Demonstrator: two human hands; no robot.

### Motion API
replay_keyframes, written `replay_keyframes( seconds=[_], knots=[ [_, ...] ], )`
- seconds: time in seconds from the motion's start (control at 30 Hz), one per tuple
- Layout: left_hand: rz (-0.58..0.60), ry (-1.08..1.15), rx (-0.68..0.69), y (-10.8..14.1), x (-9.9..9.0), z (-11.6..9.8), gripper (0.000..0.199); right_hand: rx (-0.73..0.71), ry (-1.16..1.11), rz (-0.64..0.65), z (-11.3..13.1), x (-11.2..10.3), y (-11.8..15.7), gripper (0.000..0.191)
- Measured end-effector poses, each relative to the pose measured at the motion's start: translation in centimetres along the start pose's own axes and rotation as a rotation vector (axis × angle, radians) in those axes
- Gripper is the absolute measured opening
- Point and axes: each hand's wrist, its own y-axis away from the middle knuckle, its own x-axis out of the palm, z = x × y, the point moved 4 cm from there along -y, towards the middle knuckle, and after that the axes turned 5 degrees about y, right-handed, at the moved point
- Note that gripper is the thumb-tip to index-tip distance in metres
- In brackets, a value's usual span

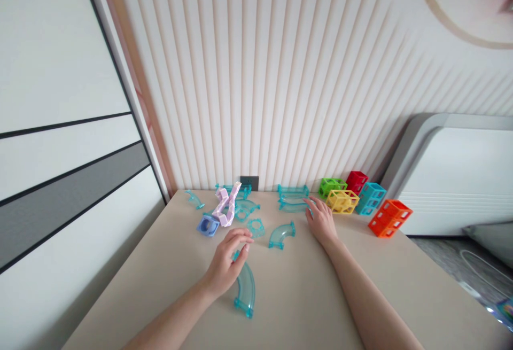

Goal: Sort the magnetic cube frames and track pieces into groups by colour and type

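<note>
My left hand [226,264] hovers over the far end of a curved clear-teal track piece [247,288], its fingers bent and the thumb apart, with nothing visible in its grasp. My right hand [323,223] reaches to the back, thumb and forefinger around the right end of a straight clear-teal track piece [292,207]. Just behind that lies another straight track piece [292,192]. Between the hands rests a shorter curved track piece [281,234]. A flat teal square with a round hole [255,227] lies beyond my left fingertips.
Left of centre are a faceted lilac piece [227,208], a blue block [208,225] and several teal parts. At right stand yellow [342,201], green [326,186], red [356,181], blue [371,199] and orange [390,218] frame blocks. A ribbed wall [256,99] borders the table [304,307].
</note>
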Motion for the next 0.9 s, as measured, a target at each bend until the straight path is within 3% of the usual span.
replay_keyframes(
  seconds=[0.3, 0.6, 0.73, 0.9],
  knots=[
    [0.065, -0.078, 0.071, 0.1, 0.5, -0.2, 0.017, -0.099, 0.074, 0.028, 0.6, 0.4, -0.1, 0.042],
    [0.075, -0.098, 0.088, 0.2, 0.5, -0.2, 0.018, -0.179, 0.051, -0.050, 1.6, -0.7, -0.2, 0.039],
    [0.098, -0.136, 0.101, 0.2, 0.7, -0.2, 0.019, -0.311, -0.012, -0.037, 4.3, -1.7, 0.2, 0.031],
    [0.139, -0.211, 0.131, 0.2, 1.0, -0.5, 0.020, -0.519, -0.180, 0.086, 9.7, -2.5, 2.0, 0.024]
  ],
)
